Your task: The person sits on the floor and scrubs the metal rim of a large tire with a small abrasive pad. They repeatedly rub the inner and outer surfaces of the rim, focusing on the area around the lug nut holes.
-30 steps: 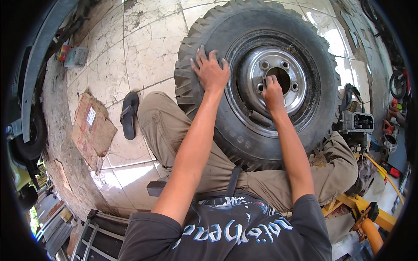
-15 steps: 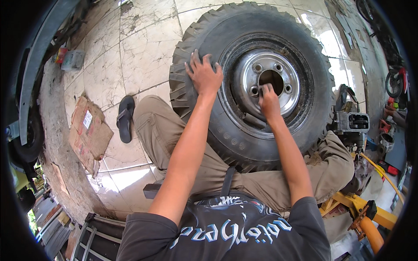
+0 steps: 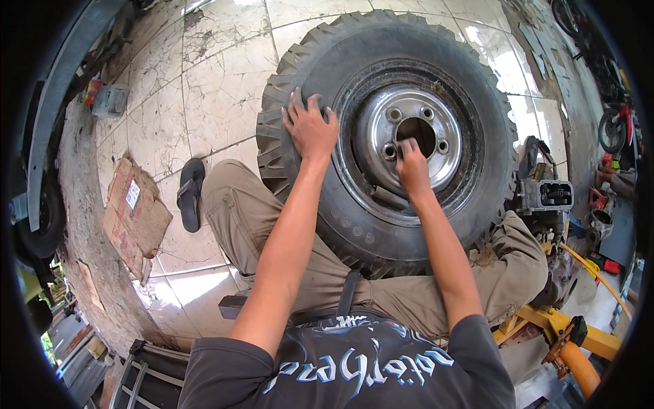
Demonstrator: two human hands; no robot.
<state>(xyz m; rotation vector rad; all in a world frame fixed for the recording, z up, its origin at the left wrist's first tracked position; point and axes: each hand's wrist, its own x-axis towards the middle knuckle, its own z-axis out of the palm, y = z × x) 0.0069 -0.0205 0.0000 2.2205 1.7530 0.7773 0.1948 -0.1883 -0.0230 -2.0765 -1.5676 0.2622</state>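
A large black tyre (image 3: 381,44) with chunky tread lies flat between my legs, mounted on a steel wheel rim (image 3: 446,167). The rim's shiny central disc has a round centre hole and several bolt holes around it. My left hand (image 3: 312,133) rests on the tyre's left sidewall, its fingers spread and holding nothing. Over the near side of the disc, my right hand (image 3: 413,172) has its fingers curled together, their tips at the edge of the centre hole beside a bolt hole. Whatever lies under those fingertips, if anything, is hidden.
A black sandal (image 3: 191,194) and a torn piece of cardboard (image 3: 138,215) lie on the tiled floor at left. A metal gearbox-like casing (image 3: 547,194) stands right of the tyre. A yellow jack-like frame (image 3: 593,336) is at lower right, near my leg.
The whole view has shifted slightly, so the wheel sits a little lower and further left. Both hands keep nearly the same places on the tyre and rim.
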